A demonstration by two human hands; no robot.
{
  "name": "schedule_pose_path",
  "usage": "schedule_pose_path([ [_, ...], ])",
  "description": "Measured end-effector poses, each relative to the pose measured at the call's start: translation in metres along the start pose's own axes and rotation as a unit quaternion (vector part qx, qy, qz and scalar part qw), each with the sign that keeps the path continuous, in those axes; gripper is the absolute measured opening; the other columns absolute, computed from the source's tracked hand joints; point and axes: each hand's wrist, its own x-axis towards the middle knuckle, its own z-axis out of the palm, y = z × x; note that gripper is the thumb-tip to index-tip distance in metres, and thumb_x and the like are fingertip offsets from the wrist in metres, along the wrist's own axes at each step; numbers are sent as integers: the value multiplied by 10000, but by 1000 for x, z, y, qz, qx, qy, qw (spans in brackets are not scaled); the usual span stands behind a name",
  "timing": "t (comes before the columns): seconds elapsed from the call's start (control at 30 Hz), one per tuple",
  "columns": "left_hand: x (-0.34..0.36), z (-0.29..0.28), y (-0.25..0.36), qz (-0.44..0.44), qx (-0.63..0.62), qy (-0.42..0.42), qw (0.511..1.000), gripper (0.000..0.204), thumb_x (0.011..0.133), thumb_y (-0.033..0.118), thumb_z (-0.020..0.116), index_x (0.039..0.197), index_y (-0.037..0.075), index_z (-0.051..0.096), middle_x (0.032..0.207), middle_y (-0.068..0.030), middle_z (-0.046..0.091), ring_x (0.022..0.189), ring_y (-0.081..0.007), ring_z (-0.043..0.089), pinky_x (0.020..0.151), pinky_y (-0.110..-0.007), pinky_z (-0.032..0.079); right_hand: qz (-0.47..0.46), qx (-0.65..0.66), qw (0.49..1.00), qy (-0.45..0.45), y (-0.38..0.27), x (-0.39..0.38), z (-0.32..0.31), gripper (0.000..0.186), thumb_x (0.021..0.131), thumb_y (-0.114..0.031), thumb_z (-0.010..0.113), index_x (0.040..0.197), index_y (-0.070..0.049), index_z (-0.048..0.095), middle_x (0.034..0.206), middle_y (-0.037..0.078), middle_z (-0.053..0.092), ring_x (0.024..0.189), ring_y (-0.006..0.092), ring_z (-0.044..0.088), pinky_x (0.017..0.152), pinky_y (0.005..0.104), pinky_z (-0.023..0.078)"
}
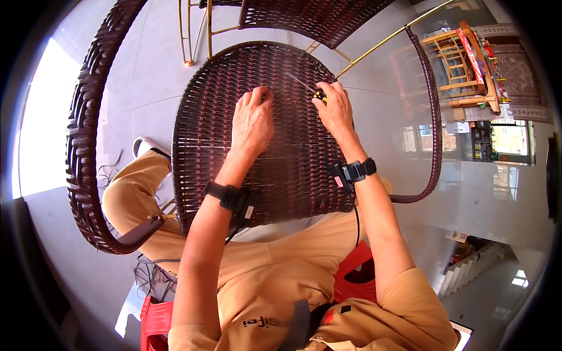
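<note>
A dark brown woven seat (257, 187) with a rounded back edge is in front of me, over my lap. My left hand (253, 120) rests on its upper middle, fingers curled; whatever they may hold is hidden. To its right, my right hand (335, 114) grips the yellow-and-black handle of a screwdriver-like tool (319, 95), whose thin metal shaft points up-left across the weave, near the seat's right rim.
Woven arm loops (82, 152) flank the seat. A curved woven panel (310, 17) on gold-coloured tubes stands beyond. Below me is a red plastic stool (155, 322). Loose cords (152, 275) lie at lower left; wooden furniture (474, 70) stands at upper right on glossy floor.
</note>
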Motion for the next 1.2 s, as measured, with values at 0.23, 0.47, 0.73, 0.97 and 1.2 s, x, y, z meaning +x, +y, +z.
schedule_pose_path([
  [0.23,-1,2,-1,-2,16,3,1000,329,881,63,512,1198,-14,558,1222,-91,489,1089,-261,475,967,-381,378,-87,120,989,-20,-10,-8,-12,268,819,-5,607,1084,-50,606,918,140,545,863,310,568,753,380,472],
  [0.47,-1,-1,-1,-7,9,-3,1000,338,882,64,511,1208,-11,562,1233,-90,491,1099,-254,476,982,-375,376,-115,38,989,-82,-16,-7,-20,235,840,-121,616,1074,-119,644,776,119,574,698,318,601,620,423,491],
  [0.73,-1,1,0,-4,19,-6,1000,343,887,68,505,1216,-9,563,1240,-86,491,1104,-247,476,985,-371,378,-166,10,986,-26,-11,-4,-11,209,839,-132,623,1042,-145,672,743,101,546,730,278,583,607,409,487],
  [0.97,0,2,-1,-9,31,-9,999,339,903,85,503,1227,5,565,1250,-82,490,1104,-238,476,990,-363,378,-185,13,983,-6,-10,-1,-5,205,836,-139,625,1032,-158,683,729,83,531,711,261,570,604,385,484],
  [1.2,-2,4,-1,-8,30,-7,999,342,904,85,506,1234,12,562,1254,-82,489,1105,-234,475,986,-361,381,-197,-25,980,17,-14,-2,-7,205,839,-114,597,1017,-155,691,733,73,533,709,244,563,616,372,487],
])
